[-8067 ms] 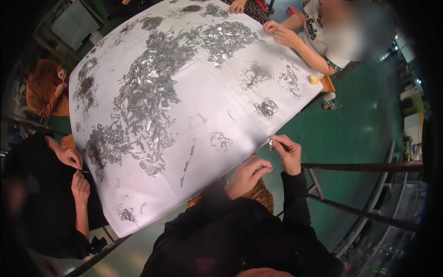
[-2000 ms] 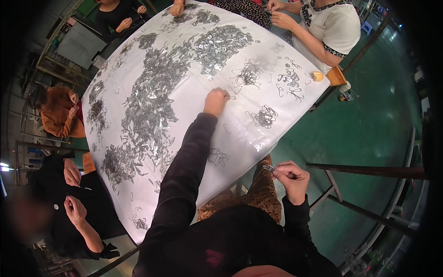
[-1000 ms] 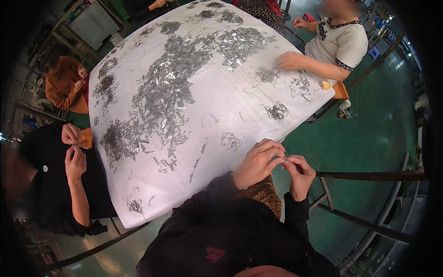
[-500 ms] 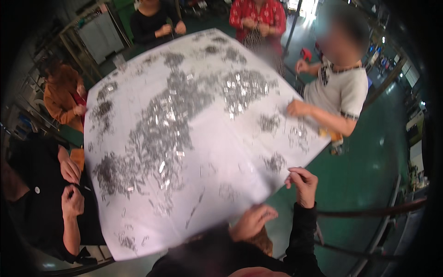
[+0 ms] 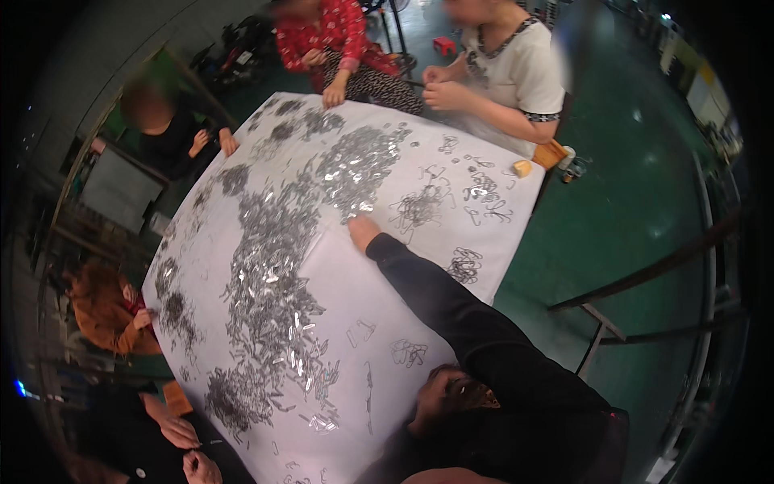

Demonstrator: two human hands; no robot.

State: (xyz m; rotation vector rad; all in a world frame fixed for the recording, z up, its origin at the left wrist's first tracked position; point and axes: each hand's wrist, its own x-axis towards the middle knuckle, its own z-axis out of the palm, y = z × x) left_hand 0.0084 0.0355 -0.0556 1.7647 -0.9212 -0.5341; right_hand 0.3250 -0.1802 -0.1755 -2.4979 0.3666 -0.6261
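My right arm stretches far across the white-covered table (image 5: 387, 274). My right hand (image 5: 364, 232) is closed, its fingertips down at the near edge of a pile of small shiny metal pieces (image 5: 363, 165); what it pinches, if anything, is hidden. Low at the table's near edge, in deep shadow, my left hand (image 5: 434, 394) shows only dimly, and its fingers cannot be made out. A larger heap of flat, narrow metal pieces (image 5: 270, 266) runs down the table left of my right hand. Bent wire pieces lie in a loose cluster (image 5: 419, 207) to its right.
Co-workers stand or sit round the table: a red patterned sleeve (image 5: 352, 36) and a white top (image 5: 524, 73) at the far side, others along the left. More wire pieces (image 5: 465, 264) lie near the right edge. A dark metal frame (image 5: 645, 274) stands beyond it on the green floor.
My right hand has moved from the table's right edge to the pile in the middle. The view has turned. A white-topped co-worker's hands have come together above the table's edge.
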